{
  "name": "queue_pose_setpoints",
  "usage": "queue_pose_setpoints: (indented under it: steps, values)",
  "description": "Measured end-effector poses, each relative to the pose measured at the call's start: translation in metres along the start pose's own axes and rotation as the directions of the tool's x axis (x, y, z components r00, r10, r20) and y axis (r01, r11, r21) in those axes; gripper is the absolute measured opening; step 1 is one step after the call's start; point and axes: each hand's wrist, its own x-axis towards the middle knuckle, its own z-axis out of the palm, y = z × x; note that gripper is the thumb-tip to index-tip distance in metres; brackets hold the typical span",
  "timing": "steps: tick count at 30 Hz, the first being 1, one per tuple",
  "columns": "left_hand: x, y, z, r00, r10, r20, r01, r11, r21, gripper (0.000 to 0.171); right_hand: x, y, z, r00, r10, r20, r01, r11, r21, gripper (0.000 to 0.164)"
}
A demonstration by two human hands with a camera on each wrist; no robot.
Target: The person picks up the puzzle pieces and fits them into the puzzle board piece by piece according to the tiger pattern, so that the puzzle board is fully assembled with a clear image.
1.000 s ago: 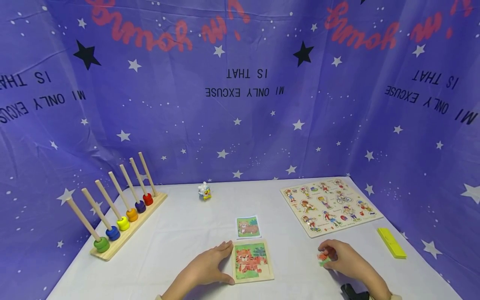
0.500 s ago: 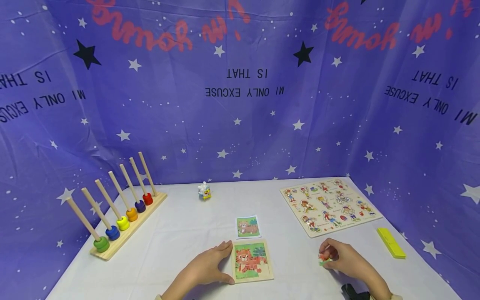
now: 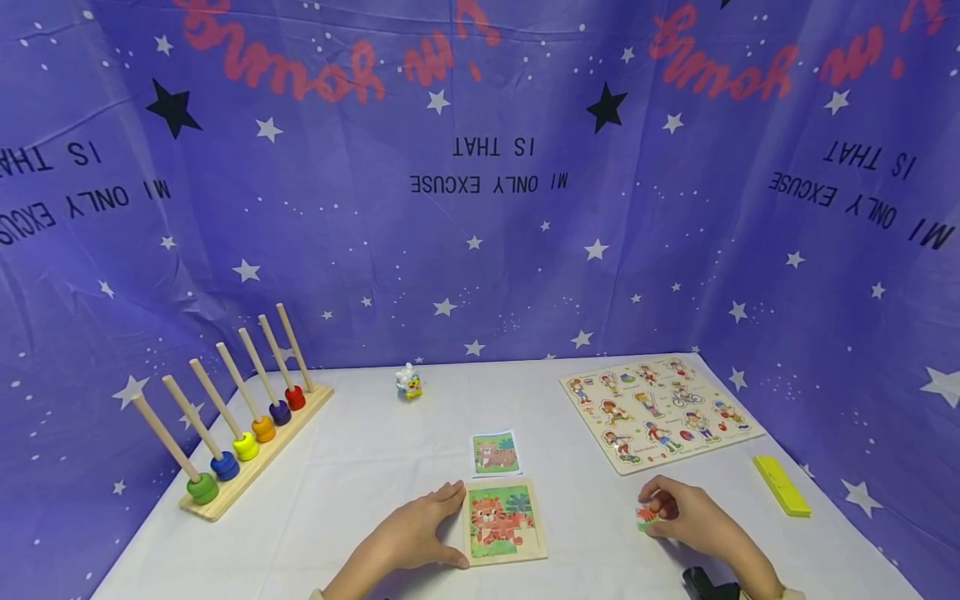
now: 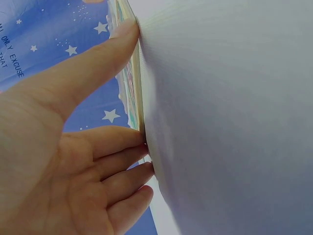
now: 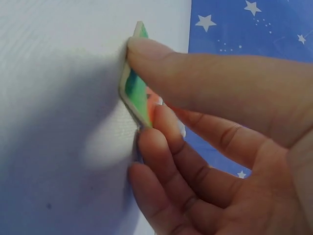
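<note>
In the head view, a square wooden tiger puzzle (image 3: 498, 525) lies near the front middle, with a gap at its lower right. My left hand (image 3: 422, 527) rests along its left side, fairly straight fingers at the upper corner and thumb at the lower one. The left wrist view shows that thumb against the edge of the puzzle frame (image 4: 138, 83). Over to the right, my right hand (image 3: 690, 518) pinches a small green and orange puzzle piece (image 3: 647, 517). Seen from the right wrist, the puzzle piece (image 5: 139, 95) stands tilted close to the white tabletop, between thumb and fingers.
A tiger picture card (image 3: 496, 454) lies just beyond the puzzle. Farther right are a wooden figure board (image 3: 663, 412) and a yellow block (image 3: 783, 486). A peg rack (image 3: 258, 454) with coloured rings stands at left, a small toy figurine (image 3: 409, 382) at the back.
</note>
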Motion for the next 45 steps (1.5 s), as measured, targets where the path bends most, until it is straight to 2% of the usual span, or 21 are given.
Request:
queue_pose_setpoints:
  steps: [14, 23, 35, 45]
  values:
    - [0.001, -0.001, 0.001, 1.000, 0.001, 0.004, -0.001, 1.000, -0.005, 0.098, 0.002, -0.002, 0.000, 0.999, 0.026, -0.046, -0.029, 0.997, -0.072, 0.031]
    - [0.000, -0.001, 0.000, 1.000, -0.008, 0.008, 0.008, 1.000, -0.010, 0.098, 0.004, -0.005, 0.001, 0.993, -0.097, -0.074, 0.095, 0.995, -0.033, 0.008]
    - [0.001, -0.001, 0.001, 1.000, -0.017, 0.008, 0.017, 1.000, -0.008, 0.099, 0.011, -0.034, 0.018, 0.955, -0.273, -0.116, 0.275, 0.961, 0.002, 0.017]
    - [0.001, 0.000, 0.001, 1.000, -0.007, 0.000, 0.007, 1.000, 0.007, 0.098, 0.024, -0.055, 0.033, 0.953, -0.299, -0.046, 0.300, 0.953, 0.038, 0.014]
